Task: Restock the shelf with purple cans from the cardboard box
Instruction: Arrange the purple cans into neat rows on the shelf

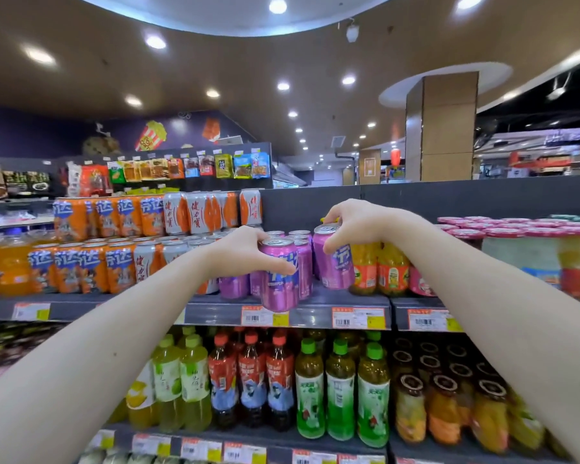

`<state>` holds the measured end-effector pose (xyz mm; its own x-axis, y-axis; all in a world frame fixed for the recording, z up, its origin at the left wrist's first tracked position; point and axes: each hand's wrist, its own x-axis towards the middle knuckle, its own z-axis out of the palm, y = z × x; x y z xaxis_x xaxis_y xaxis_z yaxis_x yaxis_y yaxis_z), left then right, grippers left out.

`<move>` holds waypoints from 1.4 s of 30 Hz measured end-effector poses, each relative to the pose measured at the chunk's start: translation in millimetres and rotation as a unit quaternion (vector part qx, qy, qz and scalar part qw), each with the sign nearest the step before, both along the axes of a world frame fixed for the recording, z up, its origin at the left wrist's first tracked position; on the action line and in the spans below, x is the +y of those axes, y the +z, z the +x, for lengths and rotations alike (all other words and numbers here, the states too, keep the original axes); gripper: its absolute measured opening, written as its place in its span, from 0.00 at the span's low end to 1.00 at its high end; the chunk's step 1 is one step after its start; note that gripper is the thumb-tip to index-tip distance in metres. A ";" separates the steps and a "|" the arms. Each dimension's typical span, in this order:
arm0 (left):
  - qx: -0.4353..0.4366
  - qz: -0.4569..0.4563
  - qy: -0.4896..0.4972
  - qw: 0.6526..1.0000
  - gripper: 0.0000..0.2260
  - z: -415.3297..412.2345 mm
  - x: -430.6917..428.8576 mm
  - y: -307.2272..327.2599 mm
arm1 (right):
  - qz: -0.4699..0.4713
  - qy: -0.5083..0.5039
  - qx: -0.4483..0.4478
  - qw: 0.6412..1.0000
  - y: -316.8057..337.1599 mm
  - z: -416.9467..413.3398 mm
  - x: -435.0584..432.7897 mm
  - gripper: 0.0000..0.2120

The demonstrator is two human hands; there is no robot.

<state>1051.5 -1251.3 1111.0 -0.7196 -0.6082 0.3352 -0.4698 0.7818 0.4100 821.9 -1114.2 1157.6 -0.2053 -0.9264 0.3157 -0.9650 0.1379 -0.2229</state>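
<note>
My left hand (245, 251) grips a purple can (279, 283) by its upper side, holding it at the front edge of the top shelf (315, 301). Over to the right, my right hand (352, 226) clasps a second purple can (335, 266) from above, slightly tilted, over the shelf. Behind and between them stand several more purple cans (297, 239) on the same shelf. The cardboard box is out of view.
Orange cans (81, 269) and white-orange cans (195, 212) fill the shelf to the left. Small juice bottles (379, 269) stand right of the purple cans. Bottled drinks (282, 380) line the shelf below. Price tags (359, 318) run along the shelf edge.
</note>
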 end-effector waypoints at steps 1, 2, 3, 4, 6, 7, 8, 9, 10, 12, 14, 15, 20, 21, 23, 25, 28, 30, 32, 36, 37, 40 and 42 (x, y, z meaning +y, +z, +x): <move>-0.002 -0.001 0.000 1.000 0.54 -2.0 -2.0 -0.5 | 0.005 -0.001 0.004 1.000 2.9 -2.5 -2.6 0.37; -0.002 -0.002 0.001 1.000 0.57 -3.4 -4.3 -1.0 | 0.009 0.000 0.010 1.000 5.3 -4.3 -5.0 0.37; -0.005 -0.001 0.001 1.000 0.59 -4.8 -5.8 -1.2 | 0.015 0.004 0.017 1.000 7.5 -6.2 -7.4 0.37; -0.009 0.001 0.003 1.000 0.59 -6.5 -7.4 -1.3 | 0.024 0.008 0.021 0.999 9.5 -8.2 -10.4 0.36; -0.014 0.008 0.005 1.000 0.47 -8.0 -10.5 -0.5 | 0.046 0.015 0.029 0.998 12.4 -11.4 -17.6 0.36; -0.014 0.013 0.001 1.000 0.37 -7.2 -10.1 1.1 | 0.058 0.013 0.040 0.997 13.4 -12.5 -21.8 0.37; -0.012 0.021 -0.008 1.000 0.31 -6.7 -10.9 2.7 | 0.067 0.005 0.058 0.996 14.1 -13.1 -26.1 0.39; -0.008 0.028 -0.020 0.999 0.30 -5.9 -12.3 4.3 | 0.071 -0.009 0.079 0.994 14.5 -13.5 -30.4 0.41; -0.002 0.032 -0.029 0.999 0.31 -5.0 -13.8 5.6 | 0.072 -0.026 0.101 0.992 14.8 -13.6 -34.3 0.42; 0.002 0.043 -0.040 0.998 0.35 -3.2 -16.1 7.4 | 0.078 -0.053 0.140 0.986 14.1 -15.0 -41.7 0.44; 0.002 0.043 -0.048 0.998 0.35 -1.9 -20.7 8.7 | 0.090 -0.067 0.158 0.981 12.9 -18.3 -48.7 0.45; 0.003 0.039 -0.047 0.998 0.33 -0.8 -22.7 9.2 | 0.095 -0.070 0.160 0.980 12.4 -20.4 -51.7 0.45; 0.003 0.039 -0.050 0.998 0.36 1.2 -30.1 10.3 | 0.116 -0.087 0.161 0.976 10.5 -26.2 -65.1 0.45; 0.003 0.036 -0.053 0.998 0.39 2.0 -28.8 11.2 | 0.119 -0.092 0.159 0.976 9.7 -27.0 -68.1 0.45; 0.002 0.037 -0.061 0.997 0.40 3.9 -27.5 13.6 | 0.122 -0.100 0.162 0.974 7.6 -29.0 -74.4 0.44; -0.007 0.041 -0.067 0.997 0.35 5.9 -26.2 16.6 | 0.126 -0.105 0.162 0.973 5.4 -31.8 -79.7 0.43; -0.014 0.046 -0.075 0.996 0.30 8.7 -26.6 19.6 | 0.121 -0.105 0.163 0.974 3.6 -37.5 -85.7 0.41; -0.008 0.044 -0.079 0.996 0.30 9.6 -28.0 21.0 | 0.114 -0.101 0.158 0.976 3.0 -41.1 -87.9 0.38; -0.001 0.041 -0.079 0.996 0.29 10.3 -29.3 22.4 | 0.109 -0.093 0.154 0.978 2.8 -44.0 -88.3 0.36; 0.003 0.036 -0.086 0.996 0.29 9.2 -32.0 24.8 | 0.098 -0.083 0.152 0.980 2.1 -49.0 -88.0 0.30; 0.004 0.037 -0.088 0.995 0.28 8.7 -31.9 25.7 | 0.091 -0.082 0.149 0.981 1.5 -49.1 -88.6 0.30; 0.001 0.046 -0.091 0.995 0.30 6.8 -30.4 29.7 | 0.077 -0.081 0.140 0.984 -1.1 -46.8 -91.5 0.29; -0.002 0.048 -0.098 0.994 0.29 5.6 -29.6 31.0 | 0.071 -0.080 0.137 0.985 -3.2 -46.6 -93.0 0.27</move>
